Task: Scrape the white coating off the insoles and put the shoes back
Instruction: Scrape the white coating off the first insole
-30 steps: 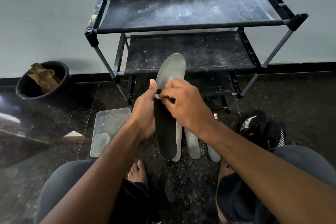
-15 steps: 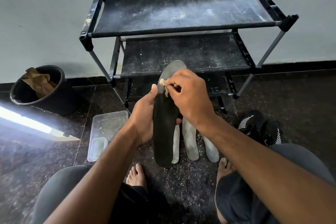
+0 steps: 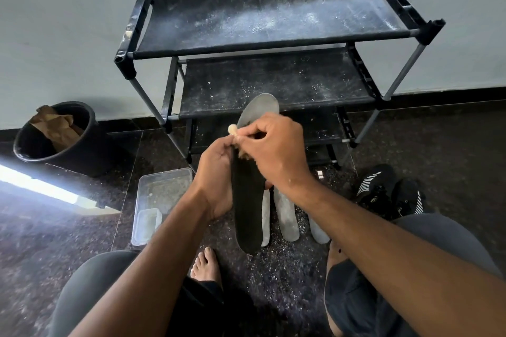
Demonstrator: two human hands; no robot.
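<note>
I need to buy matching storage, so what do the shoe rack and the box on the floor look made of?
The shoe rack looks like grey metal tubes with black plastic corner joints and matte black fabric shelves, the top one dusted white; the fabric is a guess from its flat, slightly sagging look. The box seems clear hard plastic: the speckled floor shows through its walls.

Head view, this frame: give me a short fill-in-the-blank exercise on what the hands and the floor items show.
1. The left hand grips the held insole, whose scraped lower part looks ____.
2. The right hand pinches a small pale scraper near the insole's ____ tip.
3. The pair of shoes sits on the ____.
4. The black bucket holds crumpled brown ____.

Missing words: black; grey; floor; paper
</note>
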